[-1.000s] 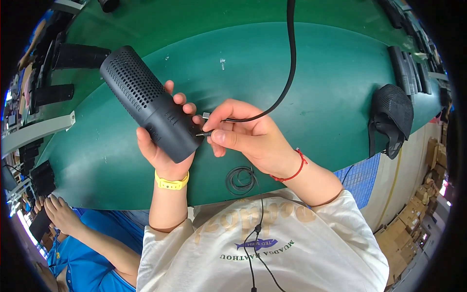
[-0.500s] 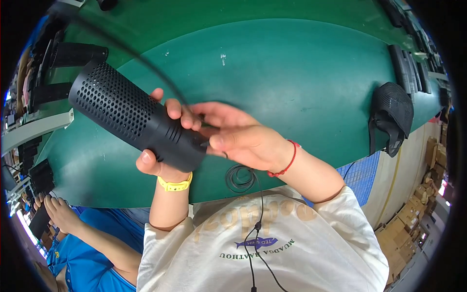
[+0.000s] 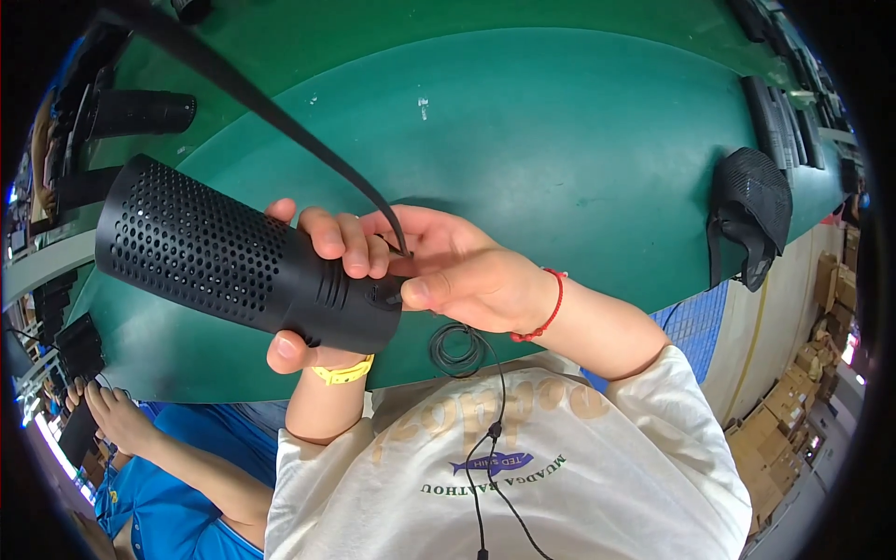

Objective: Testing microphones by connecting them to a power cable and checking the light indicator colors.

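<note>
A black cylinder (image 3: 205, 247) with a perforated wall and a smooth banded end lies tilted in my left hand (image 3: 341, 243), its far end pointing left. My left fingers wrap over its top and the thumb shows below; a yellow band is on that wrist. My right hand (image 3: 457, 271), with a red cord bracelet, is closed at the smooth end, its thumb against the rim. A flat black strap (image 3: 280, 117) runs from the upper left down to my right fingers. Where the strap ends is hidden between the hands.
On the green table (image 3: 579, 187) a black mesh item with straps (image 3: 751, 210) lies at the right, beside several dark stacked pieces (image 3: 779, 126). Another black cylinder (image 3: 145, 113) stands out at the left. A coiled thin cable (image 3: 457, 350) sits near my shirt. A co-worker's hand (image 3: 117, 415) is at lower left.
The cylinder has swung to lie more level, its perforated end lower and further left. The strap now shows broader and shifted right. Both hands keep their places at the smooth end.
</note>
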Action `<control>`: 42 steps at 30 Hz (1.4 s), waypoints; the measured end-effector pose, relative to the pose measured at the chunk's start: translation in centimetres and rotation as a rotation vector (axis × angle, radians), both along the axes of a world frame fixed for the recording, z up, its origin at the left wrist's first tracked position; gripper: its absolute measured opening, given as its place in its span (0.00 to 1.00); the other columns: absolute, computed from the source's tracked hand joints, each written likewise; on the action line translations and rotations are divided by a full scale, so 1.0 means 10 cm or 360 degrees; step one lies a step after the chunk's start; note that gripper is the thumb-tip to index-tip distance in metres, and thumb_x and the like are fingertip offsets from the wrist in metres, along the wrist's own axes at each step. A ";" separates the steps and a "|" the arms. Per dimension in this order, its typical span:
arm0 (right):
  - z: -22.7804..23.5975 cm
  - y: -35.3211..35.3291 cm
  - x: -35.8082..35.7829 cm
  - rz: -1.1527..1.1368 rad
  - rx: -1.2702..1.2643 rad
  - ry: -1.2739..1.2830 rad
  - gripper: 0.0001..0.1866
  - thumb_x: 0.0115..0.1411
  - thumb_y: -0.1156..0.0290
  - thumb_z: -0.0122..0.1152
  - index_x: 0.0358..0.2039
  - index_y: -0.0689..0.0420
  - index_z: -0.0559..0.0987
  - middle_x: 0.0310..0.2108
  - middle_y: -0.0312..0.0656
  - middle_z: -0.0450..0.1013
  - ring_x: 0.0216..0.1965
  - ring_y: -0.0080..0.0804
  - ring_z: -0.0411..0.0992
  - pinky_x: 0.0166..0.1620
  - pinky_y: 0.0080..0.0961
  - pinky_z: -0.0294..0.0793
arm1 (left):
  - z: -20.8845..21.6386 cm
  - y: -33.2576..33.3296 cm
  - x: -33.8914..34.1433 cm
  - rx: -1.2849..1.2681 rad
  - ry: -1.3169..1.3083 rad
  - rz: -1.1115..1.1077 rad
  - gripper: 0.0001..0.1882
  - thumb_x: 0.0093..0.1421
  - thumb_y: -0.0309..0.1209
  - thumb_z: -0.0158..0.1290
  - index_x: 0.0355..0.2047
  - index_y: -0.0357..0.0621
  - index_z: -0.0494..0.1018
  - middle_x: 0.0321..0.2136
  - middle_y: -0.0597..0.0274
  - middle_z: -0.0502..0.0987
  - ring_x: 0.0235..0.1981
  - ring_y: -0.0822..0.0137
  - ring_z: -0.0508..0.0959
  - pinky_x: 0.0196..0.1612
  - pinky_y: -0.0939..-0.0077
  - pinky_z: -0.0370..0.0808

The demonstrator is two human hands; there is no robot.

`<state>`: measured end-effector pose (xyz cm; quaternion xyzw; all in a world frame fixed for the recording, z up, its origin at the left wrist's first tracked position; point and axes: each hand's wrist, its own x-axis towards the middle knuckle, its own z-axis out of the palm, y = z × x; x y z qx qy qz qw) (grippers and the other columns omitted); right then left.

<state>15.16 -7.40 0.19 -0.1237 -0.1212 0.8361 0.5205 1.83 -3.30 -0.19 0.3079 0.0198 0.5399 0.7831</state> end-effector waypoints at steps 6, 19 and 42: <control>0.00 0.04 -0.04 -0.0218 -0.0037 -0.0329 0.19 0.53 0.77 0.52 0.47 0.65 0.66 0.38 0.41 0.67 0.39 0.26 0.64 0.40 0.17 0.64 | 0.08 0.07 -0.04 -0.0398 0.0001 0.0091 0.42 0.41 0.42 0.56 0.55 0.45 0.52 0.37 0.63 0.64 0.34 0.70 0.64 0.40 0.78 0.65; 0.15 0.09 0.28 -0.0506 0.0970 -0.1409 0.11 0.53 0.76 0.52 0.38 0.64 0.74 0.30 0.39 0.70 0.29 0.24 0.64 0.35 0.17 0.63 | 0.00 0.08 -0.08 -0.0086 0.0172 0.0009 0.42 0.42 0.43 0.56 0.55 0.45 0.50 0.40 0.61 0.63 0.37 0.68 0.65 0.43 0.73 0.65; 0.11 0.08 0.29 -0.0687 0.0764 -0.1523 0.08 0.41 0.87 0.59 0.22 0.60 0.76 0.24 0.40 0.72 0.26 0.24 0.69 0.32 0.15 0.67 | -0.07 0.02 -0.02 -0.0197 0.0368 0.0118 0.43 0.40 0.42 0.55 0.55 0.42 0.51 0.38 0.54 0.66 0.36 0.63 0.69 0.39 0.72 0.70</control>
